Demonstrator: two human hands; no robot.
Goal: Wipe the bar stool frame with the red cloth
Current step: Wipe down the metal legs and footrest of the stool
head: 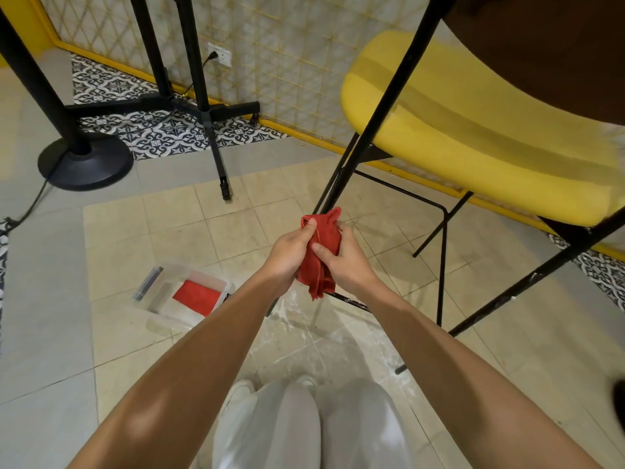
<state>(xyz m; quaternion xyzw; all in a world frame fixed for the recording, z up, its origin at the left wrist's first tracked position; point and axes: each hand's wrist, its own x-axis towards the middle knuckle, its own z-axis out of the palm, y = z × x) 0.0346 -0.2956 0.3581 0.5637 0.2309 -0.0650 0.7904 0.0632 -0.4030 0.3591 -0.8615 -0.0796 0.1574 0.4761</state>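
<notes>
The bar stool has a yellow seat (473, 130) and a thin black metal frame (378, 106) with a footrest rail (402, 191). A bunched red cloth (323, 245) sits at the lower part of the stool's front leg, in the middle of the view. My left hand (291, 252) grips the cloth from the left. My right hand (345, 262) grips it from the right, thumb across the cloth. The leg section behind the cloth is hidden, and a low frame bar (351, 302) shows just below the hands.
A clear plastic box (203, 282) holding another red cloth lies on the tiled floor at lower left. A black round stand base (84, 164) and tripod legs (216, 147) stand at back left. A patterned wall with a socket (221, 55) runs behind. My legs and shoes (270, 418) are below.
</notes>
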